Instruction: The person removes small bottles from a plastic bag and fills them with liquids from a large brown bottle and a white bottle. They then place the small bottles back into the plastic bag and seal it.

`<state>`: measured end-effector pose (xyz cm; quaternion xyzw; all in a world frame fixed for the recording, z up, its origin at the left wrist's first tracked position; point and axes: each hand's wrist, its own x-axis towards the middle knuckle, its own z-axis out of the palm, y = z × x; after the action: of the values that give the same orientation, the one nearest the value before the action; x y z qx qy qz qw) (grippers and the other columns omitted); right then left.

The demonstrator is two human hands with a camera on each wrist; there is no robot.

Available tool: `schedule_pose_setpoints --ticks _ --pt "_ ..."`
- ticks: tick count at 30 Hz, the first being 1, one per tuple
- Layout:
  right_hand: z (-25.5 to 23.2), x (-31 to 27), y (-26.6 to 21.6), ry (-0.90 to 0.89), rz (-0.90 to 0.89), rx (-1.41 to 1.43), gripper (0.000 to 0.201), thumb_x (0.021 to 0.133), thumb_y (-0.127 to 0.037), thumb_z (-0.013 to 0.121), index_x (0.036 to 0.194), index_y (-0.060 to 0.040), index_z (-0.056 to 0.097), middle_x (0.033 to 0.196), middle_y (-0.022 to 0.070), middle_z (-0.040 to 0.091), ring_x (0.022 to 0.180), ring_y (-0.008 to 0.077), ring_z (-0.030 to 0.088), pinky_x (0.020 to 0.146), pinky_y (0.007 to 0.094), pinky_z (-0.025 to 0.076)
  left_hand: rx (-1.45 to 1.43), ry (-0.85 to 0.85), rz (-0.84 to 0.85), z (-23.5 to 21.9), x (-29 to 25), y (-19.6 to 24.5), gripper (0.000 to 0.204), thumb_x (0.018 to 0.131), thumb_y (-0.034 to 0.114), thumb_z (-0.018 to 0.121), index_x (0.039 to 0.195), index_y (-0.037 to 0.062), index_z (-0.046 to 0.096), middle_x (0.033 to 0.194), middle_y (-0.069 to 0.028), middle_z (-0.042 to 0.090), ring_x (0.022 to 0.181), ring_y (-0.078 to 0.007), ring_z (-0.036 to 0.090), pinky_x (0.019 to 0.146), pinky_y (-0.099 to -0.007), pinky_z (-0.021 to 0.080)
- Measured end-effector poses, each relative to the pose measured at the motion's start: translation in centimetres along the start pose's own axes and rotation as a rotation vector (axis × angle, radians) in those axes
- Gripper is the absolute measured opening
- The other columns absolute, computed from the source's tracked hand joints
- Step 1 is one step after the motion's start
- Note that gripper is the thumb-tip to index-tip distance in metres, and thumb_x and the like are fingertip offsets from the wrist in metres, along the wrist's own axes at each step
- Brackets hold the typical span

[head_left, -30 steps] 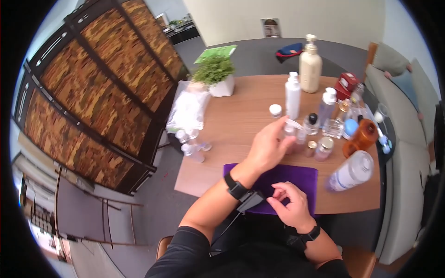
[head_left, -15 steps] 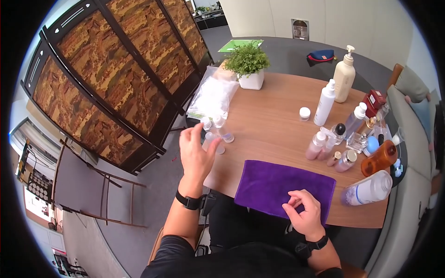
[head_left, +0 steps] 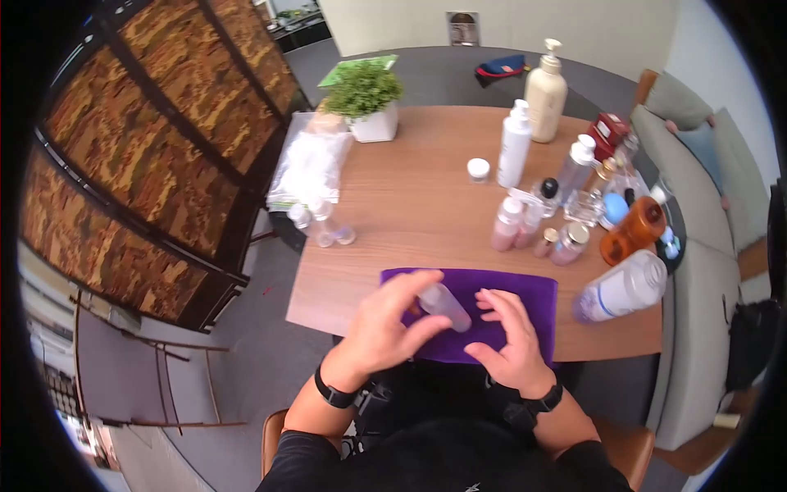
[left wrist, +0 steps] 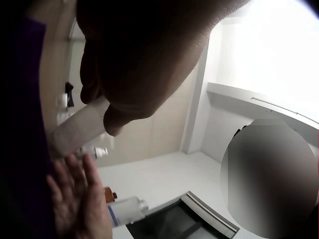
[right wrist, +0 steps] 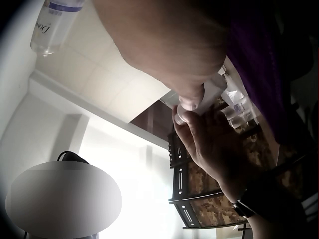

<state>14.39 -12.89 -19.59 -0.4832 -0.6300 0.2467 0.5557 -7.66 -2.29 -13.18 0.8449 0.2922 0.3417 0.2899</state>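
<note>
A small translucent bottle is gripped near its cap by the left hand, tilted over the purple cloth. In the left wrist view the bottle points away from the thumb and fingers. The right hand is just right of the bottle, thumb and fingers spread apart with nothing between them. Its open palm also shows in the left wrist view, beneath the bottle's lower end. Two similar small bottles stand at the table's left side.
Pink-tinted bottles, a white spray bottle, a cream pump bottle and an orange bottle crowd the right. A large clear bottle leans near the right edge. A potted plant and plastic bag lie back left.
The left hand went left to the group of small bottles, then came back over the purple cloth with one of them. The right hand's fingers have spread wider.
</note>
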Motion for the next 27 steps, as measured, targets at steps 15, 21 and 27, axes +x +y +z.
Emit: schedule_pose_setpoints --ticks 15,21,27 --pt "-0.2 -0.1 -0.3 -0.167 0.015 -0.16 0.063 0.097 -0.015 0.08 0.151 0.0027 0.053 0.13 0.0236 0.073 0.118 0.0394 0.074 0.1 0.0421 0.057 -0.265 -0.005 -0.257 0.7 0.7 -1.0 0.025 0.104 0.021 0.076 0.114 0.0018 0.062 0.084 -0.0187 0.075 0.077 -0.0427 0.075 0.069 -0.041 0.058" --pt "0.2 -1.1 1.1 0.013 0.182 0.194 0.047 0.099 -0.008 0.077 0.138 -0.0013 0.052 0.127 0.0154 0.07 0.113 0.0229 0.07 0.1 0.0372 0.055 0.332 -0.053 -0.161 2.7 0.9 -3.3 0.034 0.093 0.02 0.082 0.121 0.0085 0.068 0.104 -0.0142 0.067 0.094 -0.0393 0.071 0.079 -0.0494 0.058" --pt "0.3 -0.9 1.2 0.032 0.165 0.238 0.048 0.098 0.002 0.074 0.138 -0.0012 0.047 0.135 0.0167 0.068 0.119 0.0208 0.068 0.107 0.0364 0.053 0.293 0.088 -0.109 2.6 0.5 -1.2 0.051 0.087 0.017 0.089 0.133 0.0043 0.069 0.107 -0.0149 0.066 0.085 -0.0333 0.069 0.074 -0.0436 0.058"
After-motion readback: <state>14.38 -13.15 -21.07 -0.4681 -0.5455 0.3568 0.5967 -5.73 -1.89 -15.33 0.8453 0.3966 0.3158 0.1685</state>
